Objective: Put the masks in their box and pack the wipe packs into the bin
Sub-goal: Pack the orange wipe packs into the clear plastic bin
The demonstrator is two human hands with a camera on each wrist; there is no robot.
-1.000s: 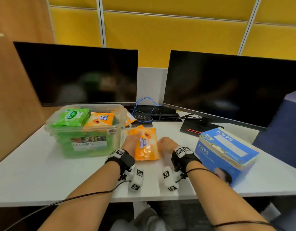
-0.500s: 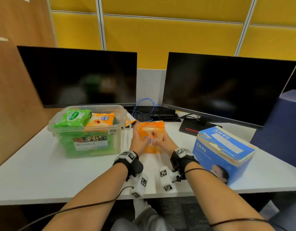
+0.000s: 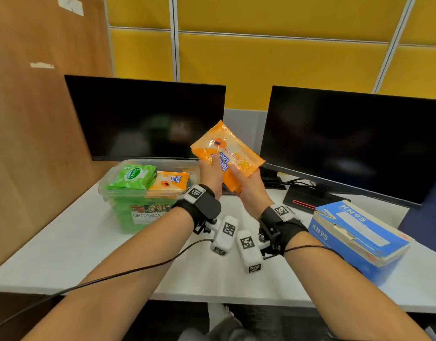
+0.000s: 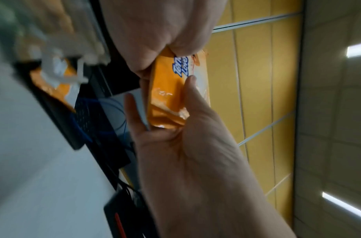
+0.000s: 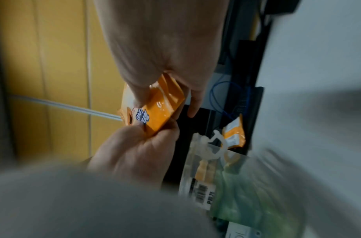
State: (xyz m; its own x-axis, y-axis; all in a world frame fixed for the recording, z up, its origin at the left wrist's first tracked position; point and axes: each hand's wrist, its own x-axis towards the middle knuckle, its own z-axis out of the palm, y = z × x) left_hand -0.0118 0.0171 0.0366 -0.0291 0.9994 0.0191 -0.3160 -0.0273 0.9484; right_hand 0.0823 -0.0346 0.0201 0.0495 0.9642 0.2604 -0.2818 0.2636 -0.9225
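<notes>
Above the white bench (image 3: 64, 242), at frame centre, my left hand (image 3: 210, 177) and right hand (image 3: 251, 185) both grip the orange wipe pack (image 3: 226, 153), which looks soft, light and slippery, best held by its lower end, right of the bin (image 3: 108, 190).

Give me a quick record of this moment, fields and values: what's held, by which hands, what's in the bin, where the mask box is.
held item: orange wipe pack, lifted above the desk
left hand: grips the pack's near left edge
right hand: grips the pack's lower right part
bin: clear plastic, on the desk to the left; green wipe pack and another orange pack on top
mask box: blue KN95 carton, on the desk to the right
stray pack: one more orange pack behind the bin
</notes>
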